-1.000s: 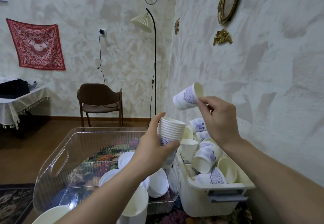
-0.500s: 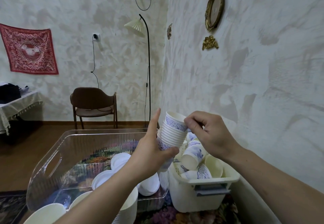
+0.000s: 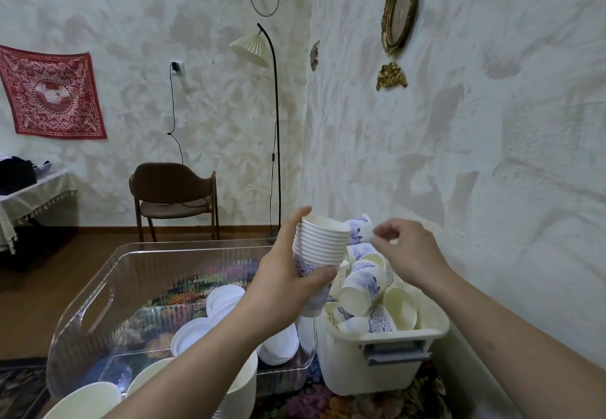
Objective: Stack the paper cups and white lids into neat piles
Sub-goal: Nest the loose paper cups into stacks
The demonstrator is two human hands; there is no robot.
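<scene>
My left hand (image 3: 285, 284) grips a nested stack of paper cups (image 3: 323, 243), white with blue print, held upright above the bins. My right hand (image 3: 405, 251) hovers just right of the stack's rim with fingers loosely curled and nothing in them. Below it, a white plastic bin (image 3: 377, 363) holds several loose paper cups (image 3: 360, 287) lying at all angles. White lids (image 3: 223, 300) lie scattered in a clear plastic bin (image 3: 98, 294) to the left.
Larger plain white cups (image 3: 88, 399) stand at the bottom left in front of the clear bin. A textured wall runs close along the right. A brown chair (image 3: 173, 195) and a floor lamp (image 3: 275, 130) stand at the back of the room.
My right hand brought a single cup down, set it into the top of the stack, then let go and drew back to the right. The left hand kept holding the stack.
</scene>
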